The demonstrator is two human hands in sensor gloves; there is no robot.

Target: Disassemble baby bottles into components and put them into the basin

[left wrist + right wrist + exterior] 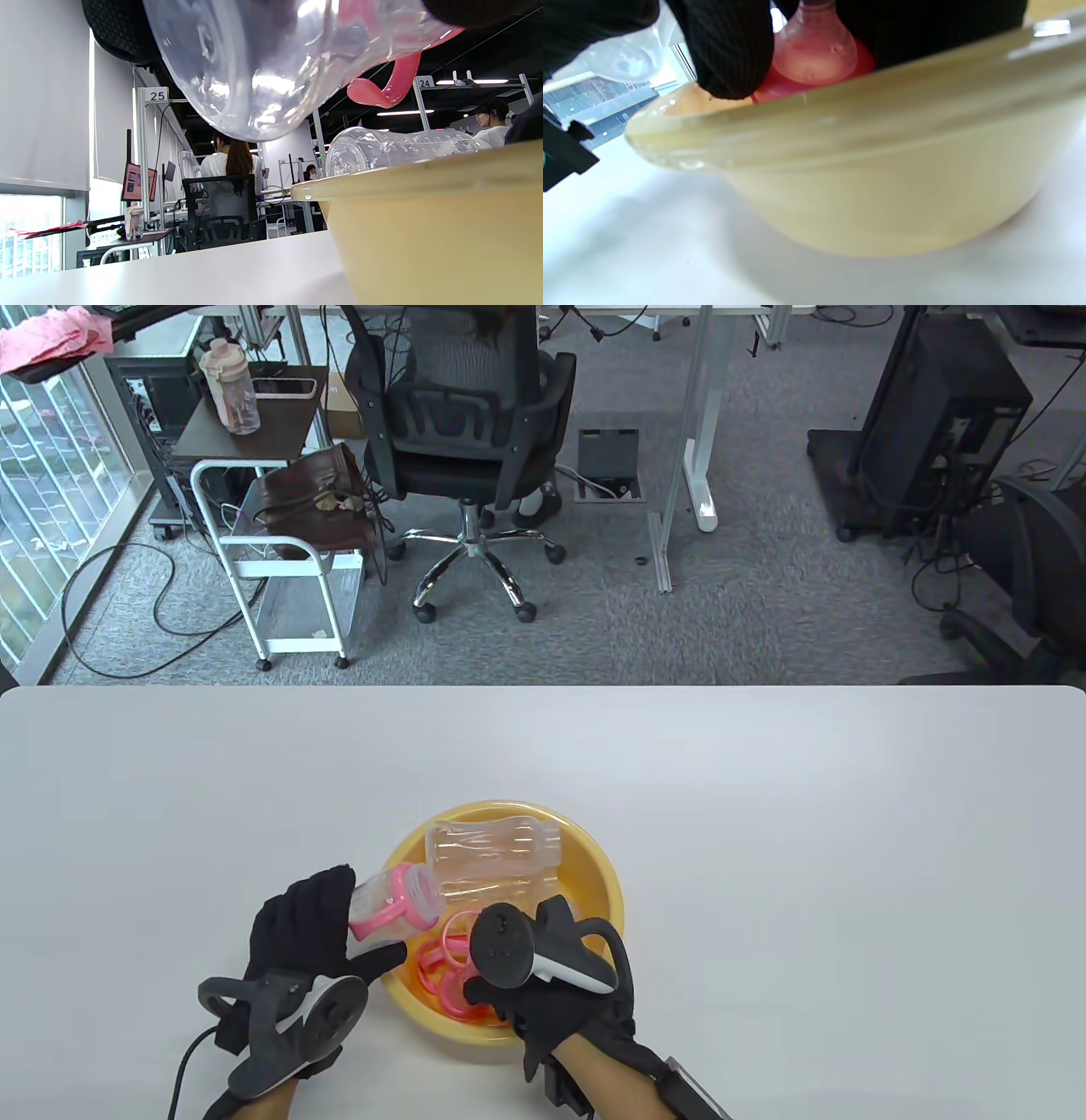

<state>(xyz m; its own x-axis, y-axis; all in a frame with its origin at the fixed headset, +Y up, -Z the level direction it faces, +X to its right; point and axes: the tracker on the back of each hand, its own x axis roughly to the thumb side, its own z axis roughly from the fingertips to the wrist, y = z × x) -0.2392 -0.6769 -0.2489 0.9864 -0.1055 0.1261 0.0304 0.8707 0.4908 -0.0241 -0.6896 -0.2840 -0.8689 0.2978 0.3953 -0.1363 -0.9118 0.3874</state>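
Hands sit at the near edge of the surface (764,831), one on each side of the yellow basin (604,872). The right hand (543,976) reaches over the basin's near rim with its fingers down inside; the right wrist view shows its fingertips (734,55) curled round a clear nipple seated in a pink collar (814,55), so it is gripping that piece just above the basin floor. The left hand (310,929) is just outside the near-left rim and grips a small bottle body with pink handles (392,903). Its long axis is tilted, the open threaded mouth pointing up-right across the rim toward the basin's middle, the base held in the palm. Pink rings (450,971) lie on the basin floor beside the right hand. Farther in, a larger clear bottle body (492,857) lies on its side across the far half of the basin. Judging from this, the small bottle body has only a short way to go, rightward and down, and the left hand is the one carrying it.
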